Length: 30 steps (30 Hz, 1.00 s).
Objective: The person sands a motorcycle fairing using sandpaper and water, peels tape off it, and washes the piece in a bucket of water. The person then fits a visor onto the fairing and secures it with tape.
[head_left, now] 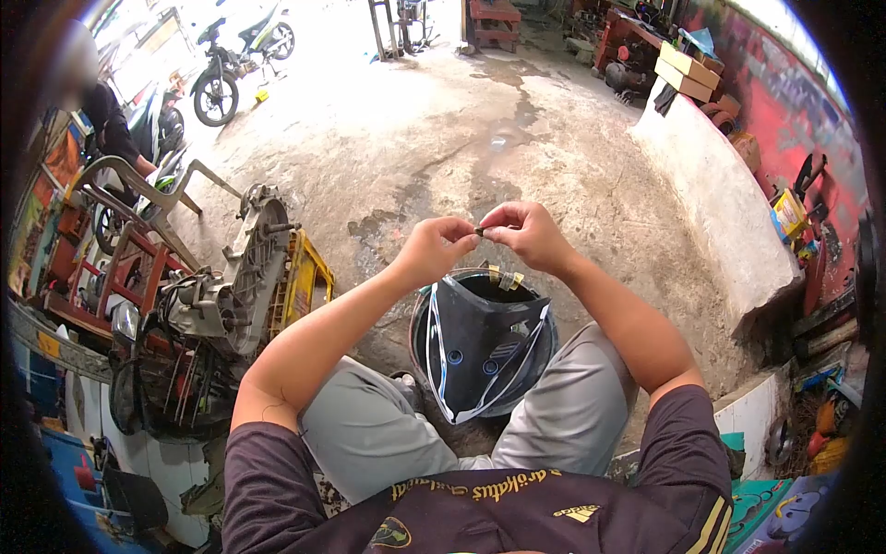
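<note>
My left hand and my right hand meet in front of me, fingertips pinched around a tiny dark piece too small to name. Both hands are closed on it, the thumbs and forefingers almost touching. Just below them, a black plastic motorcycle fairing panel with white edging and two round blue-ringed holes leans between my knees. It rests over a round dark tub, whose inside is mostly hidden by the panel.
At left stand an engine casing, a yellow crate and a plastic chair beside another person. Motorbikes are parked behind. A low white wall with boxes runs along the right.
</note>
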### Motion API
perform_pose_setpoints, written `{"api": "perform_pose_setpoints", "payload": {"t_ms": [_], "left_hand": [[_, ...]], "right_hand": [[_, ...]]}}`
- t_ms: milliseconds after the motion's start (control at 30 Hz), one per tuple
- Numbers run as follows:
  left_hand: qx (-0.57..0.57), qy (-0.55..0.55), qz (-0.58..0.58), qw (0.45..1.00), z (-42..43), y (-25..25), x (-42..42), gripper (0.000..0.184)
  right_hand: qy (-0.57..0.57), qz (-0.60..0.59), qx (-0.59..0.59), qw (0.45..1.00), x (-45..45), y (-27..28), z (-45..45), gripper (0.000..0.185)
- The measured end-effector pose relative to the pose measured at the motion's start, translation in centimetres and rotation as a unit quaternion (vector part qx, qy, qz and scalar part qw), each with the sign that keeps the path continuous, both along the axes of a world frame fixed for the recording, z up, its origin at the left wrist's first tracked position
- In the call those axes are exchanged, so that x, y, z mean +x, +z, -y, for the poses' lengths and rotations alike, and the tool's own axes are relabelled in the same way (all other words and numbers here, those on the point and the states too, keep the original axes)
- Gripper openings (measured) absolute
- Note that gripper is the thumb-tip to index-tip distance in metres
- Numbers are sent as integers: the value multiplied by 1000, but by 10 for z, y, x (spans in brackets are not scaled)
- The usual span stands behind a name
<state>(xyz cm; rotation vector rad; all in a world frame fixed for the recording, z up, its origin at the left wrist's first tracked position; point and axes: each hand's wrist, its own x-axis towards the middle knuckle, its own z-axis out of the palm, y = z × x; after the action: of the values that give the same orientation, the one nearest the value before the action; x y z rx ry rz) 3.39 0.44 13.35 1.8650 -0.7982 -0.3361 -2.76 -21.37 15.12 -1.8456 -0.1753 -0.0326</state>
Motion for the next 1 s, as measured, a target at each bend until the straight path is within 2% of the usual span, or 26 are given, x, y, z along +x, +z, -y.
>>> {"api": "perform_pose_setpoints", "payload": {"t_ms": [67,133,200,300,367,400,467,500,533,600,633,700,767,833,1000], "left_hand": [[20,12,43,999,1,5,-3,19],[11,27,13,1000,2,7,-5,22],[-10,12,11,1000,2,4,0,21],[19,18,16,1000,-2,-7,5,23],[124,-10,54,991,-15,-20,14,28],[125,-10,51,991,-23,-28,21,28],[210,-63,240,946,-41,-42,28,40],[268,-86,249,927,-48,-44,31,50],[326,-92,239,910,-53,-45,30,61],[396,-92,212,889,-58,-47,27,76],[396,-96,206,890,-58,-46,26,76],[485,-103,161,854,-55,-43,26,95],[501,-106,131,849,-52,-59,30,101],[529,-122,78,836,-47,-66,33,113],[534,-124,18,836,-31,-100,27,120]], "right_hand": [[-1,9,-3,1000,-3,-5,-2,21],[-2,20,-6,1000,1,-3,-1,20],[2,-24,2,1000,0,-4,-1,20],[-12,-15,-19,1000,-3,1,0,16],[-38,26,-34,998,0,-2,3,15],[-37,22,-33,998,4,-3,8,15],[-15,-13,-34,999,5,-4,16,15],[-1,-23,-48,999,5,-7,19,16],[-3,-33,-45,998,2,-2,20,16],[47,-24,-227,972,-4,10,18,18],[62,-12,-228,972,-1,1,20,19],[70,-11,-223,972,4,-15,18,18],[81,-10,-217,973,5,-29,9,18],[49,-78,-252,963,9,-43,-4,19],[73,-101,-241,962,24,-123,-24,19]]}}
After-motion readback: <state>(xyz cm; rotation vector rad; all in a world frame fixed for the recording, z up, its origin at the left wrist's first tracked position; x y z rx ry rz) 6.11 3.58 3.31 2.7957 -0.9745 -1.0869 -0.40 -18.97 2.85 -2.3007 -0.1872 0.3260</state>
